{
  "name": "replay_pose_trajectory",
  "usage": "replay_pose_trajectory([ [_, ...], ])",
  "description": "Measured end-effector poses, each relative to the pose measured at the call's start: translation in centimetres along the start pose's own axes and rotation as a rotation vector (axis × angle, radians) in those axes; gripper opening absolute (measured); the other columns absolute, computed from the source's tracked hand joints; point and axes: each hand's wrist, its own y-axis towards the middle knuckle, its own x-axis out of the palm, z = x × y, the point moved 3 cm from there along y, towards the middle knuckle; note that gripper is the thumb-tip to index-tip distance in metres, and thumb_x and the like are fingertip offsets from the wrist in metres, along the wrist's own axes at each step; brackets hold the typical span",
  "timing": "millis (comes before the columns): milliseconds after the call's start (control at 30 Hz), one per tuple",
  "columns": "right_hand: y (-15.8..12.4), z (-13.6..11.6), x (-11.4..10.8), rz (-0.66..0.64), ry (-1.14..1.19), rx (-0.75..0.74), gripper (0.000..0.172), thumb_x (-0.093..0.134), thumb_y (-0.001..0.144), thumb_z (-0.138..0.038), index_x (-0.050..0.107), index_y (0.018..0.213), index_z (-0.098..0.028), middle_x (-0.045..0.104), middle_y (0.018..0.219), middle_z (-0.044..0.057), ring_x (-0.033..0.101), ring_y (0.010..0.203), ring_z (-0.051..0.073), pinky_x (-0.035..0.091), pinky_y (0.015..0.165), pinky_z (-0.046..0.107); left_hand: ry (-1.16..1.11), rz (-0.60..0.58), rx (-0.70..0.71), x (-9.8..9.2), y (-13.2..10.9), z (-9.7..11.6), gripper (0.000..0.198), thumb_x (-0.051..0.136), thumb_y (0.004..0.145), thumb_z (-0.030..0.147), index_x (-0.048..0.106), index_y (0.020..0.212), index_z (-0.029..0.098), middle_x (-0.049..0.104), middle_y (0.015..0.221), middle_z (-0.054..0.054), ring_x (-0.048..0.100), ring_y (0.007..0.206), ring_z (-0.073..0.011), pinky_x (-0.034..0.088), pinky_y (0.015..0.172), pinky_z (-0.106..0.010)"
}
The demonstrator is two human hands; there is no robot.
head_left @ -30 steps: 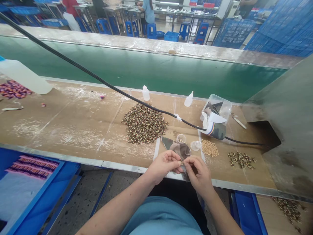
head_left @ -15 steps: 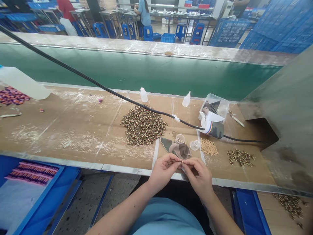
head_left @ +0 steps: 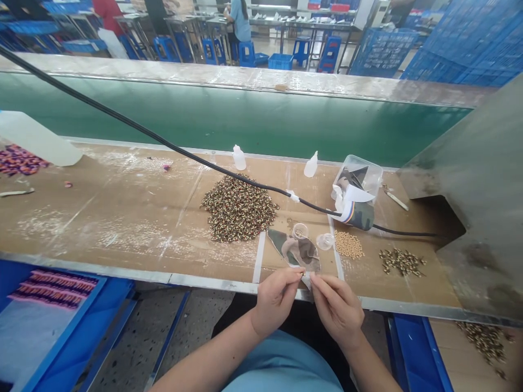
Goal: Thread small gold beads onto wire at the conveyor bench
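Near the front edge of the bench, my left hand (head_left: 278,298) pinches a small dark-and-gold piece (head_left: 302,274) between thumb and fingertips. My right hand (head_left: 338,306) is closed in a pinch just to its right; what its fingertips hold, if anything, is too small to make out. Whitish material (head_left: 306,281) shows between the two hands. Right beyond them lies a camouflage cloth (head_left: 288,247), with a clear round cup (head_left: 300,231) on its far edge and another small clear cup (head_left: 325,241) beside it.
A large heap of small dark-and-gold pieces (head_left: 241,209) lies left of the cloth. To the right are beige beads (head_left: 348,245) and a smaller pile of pieces (head_left: 402,262). A black cable (head_left: 183,152) crosses above the bench. Squeeze bottles (head_left: 311,165) and a plastic box (head_left: 370,166) stand behind.
My fingertips have drawn slightly apart and a little lower. My right hand has turned and shifted right, its fingers folded closer together. The piles stay the same.
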Motion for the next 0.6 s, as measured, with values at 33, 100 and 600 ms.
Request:
replay_pose_trajectory([
  [33, -0.1, 0.0, 0.0, -0.006, -0.005, -0.023, 0.048, 0.058, 0.081, -0.005, 0.056, 0.123, -0.028, 0.067, 0.092, 0.005, 0.066, 0.079, 0.013, 0.057, 0.071, 0.024, 0.016, -0.001, 0.006, 0.0, 0.0, 0.1, 0.020, 0.055, 0.081, 0.004, 0.060, 0.091, 0.020, 0.073, 0.093, -0.006, 0.070, 0.084, -0.0149, 0.057, 0.077, -0.025],
  [100, -0.3, 0.1, 0.2, -0.022, -0.006, -0.061, 0.054, 0.059, 0.080, -0.004, 0.052, 0.128, -0.027, 0.066, 0.096, 0.006, 0.066, 0.082, 0.014, 0.057, 0.072, 0.024, 0.042, -0.007, 0.007, 0.0, 0.0, 0.2, 0.018, 0.055, 0.081, 0.005, 0.059, 0.089, 0.020, 0.073, 0.091, -0.006, 0.070, 0.083, -0.0145, 0.057, 0.076, -0.024],
  [600, 0.1, 0.8, 0.5, -0.090, 0.130, 0.263, 0.017, 0.059, 0.083, -0.023, 0.069, 0.097, -0.023, 0.066, 0.087, 0.004, 0.065, 0.071, 0.013, 0.056, 0.061, 0.022, -0.166, -0.232, -0.464, 1.1, 0.2, -0.7, 0.010, 0.050, 0.085, 0.020, 0.058, 0.091, 0.018, 0.070, 0.082, -0.006, 0.068, 0.075, -0.0159, 0.055, 0.071, -0.026],
])
